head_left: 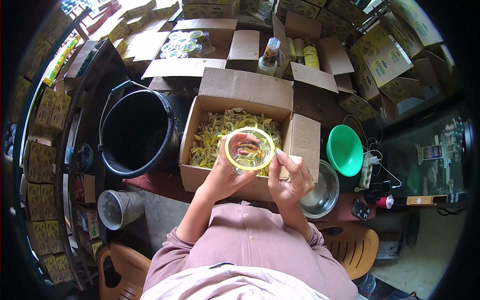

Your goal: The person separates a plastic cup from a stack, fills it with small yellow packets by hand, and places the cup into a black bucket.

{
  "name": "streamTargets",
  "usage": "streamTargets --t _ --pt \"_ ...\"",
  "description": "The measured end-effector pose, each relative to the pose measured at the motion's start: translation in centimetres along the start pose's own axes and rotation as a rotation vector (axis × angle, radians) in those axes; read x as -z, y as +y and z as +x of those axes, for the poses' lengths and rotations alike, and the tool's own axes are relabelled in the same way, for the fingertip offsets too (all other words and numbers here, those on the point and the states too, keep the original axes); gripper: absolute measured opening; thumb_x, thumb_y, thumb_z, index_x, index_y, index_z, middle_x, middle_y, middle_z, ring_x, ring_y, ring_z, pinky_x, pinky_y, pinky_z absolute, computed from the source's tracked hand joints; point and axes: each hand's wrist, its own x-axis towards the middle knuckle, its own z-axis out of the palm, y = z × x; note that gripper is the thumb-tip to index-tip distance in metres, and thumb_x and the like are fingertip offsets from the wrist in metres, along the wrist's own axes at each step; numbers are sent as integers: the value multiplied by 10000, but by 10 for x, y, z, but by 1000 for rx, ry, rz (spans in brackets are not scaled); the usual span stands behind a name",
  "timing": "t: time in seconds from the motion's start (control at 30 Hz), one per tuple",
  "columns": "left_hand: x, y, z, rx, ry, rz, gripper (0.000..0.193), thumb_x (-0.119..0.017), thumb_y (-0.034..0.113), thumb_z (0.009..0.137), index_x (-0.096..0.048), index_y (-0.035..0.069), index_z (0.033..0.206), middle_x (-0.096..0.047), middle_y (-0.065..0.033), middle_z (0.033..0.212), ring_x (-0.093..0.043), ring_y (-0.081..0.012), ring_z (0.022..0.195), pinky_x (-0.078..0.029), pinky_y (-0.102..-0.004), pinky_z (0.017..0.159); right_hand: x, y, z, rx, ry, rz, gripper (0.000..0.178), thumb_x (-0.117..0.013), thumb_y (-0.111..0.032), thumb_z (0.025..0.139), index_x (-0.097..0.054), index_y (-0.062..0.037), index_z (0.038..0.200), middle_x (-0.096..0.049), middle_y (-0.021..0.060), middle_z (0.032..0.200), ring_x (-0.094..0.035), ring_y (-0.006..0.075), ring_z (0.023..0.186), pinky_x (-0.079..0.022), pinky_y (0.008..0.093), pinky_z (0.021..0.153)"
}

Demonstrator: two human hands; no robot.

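Yellow rims the clear plastic jar (248, 149) held over the middle of the scene in the head view, its open mouth facing up at the camera. The left hand (223, 174) cups it from below and from the left, fingers curled round the wall in a firm grip. The right hand (288, 177) sits just beside the jar's right edge, thumb and forefinger drawn close together against the yellow rim; whether they pinch something small there cannot be told.

Directly under the jar stands an open brown cardboard box (250, 90), flaps spread, filled with loose yellow and white strips (212, 137). To its left is a black bucket (135, 132), and below that a grey plastic cup (116, 208) lying on its side. To the right of the box rest a green plastic funnel (344, 150) and a steel bowl (320, 192).

Behind, a second open carton (320, 55) holds a capped bottle (269, 55) and yellow ribbed containers (311, 56), and another further left holds round lidded jars with pale green and yellow tops (182, 44). Small yellow printed packages (42, 150) are stacked in columns along the left shelving, and larger yellow and green printed cartons (382, 57) lie piled at upper right.
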Motion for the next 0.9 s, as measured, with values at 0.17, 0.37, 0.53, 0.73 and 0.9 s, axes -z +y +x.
streamTargets --t 0.17,0.37,0.53,0.73,0.9 --pt "5 -1 -3 68 -12 116 682 -670 36 688 -242 13 1219 -452 -154 1120 -486 -239 1046 -391 -339 898 -1 3 3 71 -16 -32 282 -675 52 616 -645 -55 876 -598 53 685 -582 165 593 -478 272 538" --pt "3 3 -3 14 -80 140 693 -654 14 669 -240 25 1226 -456 -145 1124 -479 -249 1051 -388 -353 902 0 14 8 -188 -135 182 257 -661 30 642 -638 -58 883 -613 76 690 -599 156 590 -465 258 544" --pt "0 7 1 47 -59 23 682 -654 2 661 -258 32 1215 -455 -134 1106 -472 -229 1055 -418 -322 868 3 14 3 -249 -67 221 215 -661 26 669 -620 -46 867 -613 75 687 -600 146 588 -455 242 537" --pt "1 5 1 63 -30 -1 680 -657 0 661 -261 30 1213 -444 -124 1099 -469 -207 1056 -442 -313 837 10 6 -4 -181 -31 193 209 -671 40 657 -615 -36 843 -613 79 679 -601 150 589 -467 237 541" --pt "0 4 0 52 -3 -34 658 -655 -6 687 -280 60 1223 -435 -131 1113 -482 -205 1034 -430 -309 835 9 4 -7 -124 -30 143 208 -674 45 649 -622 -39 832 -616 75 682 -605 157 596 -486 249 559"
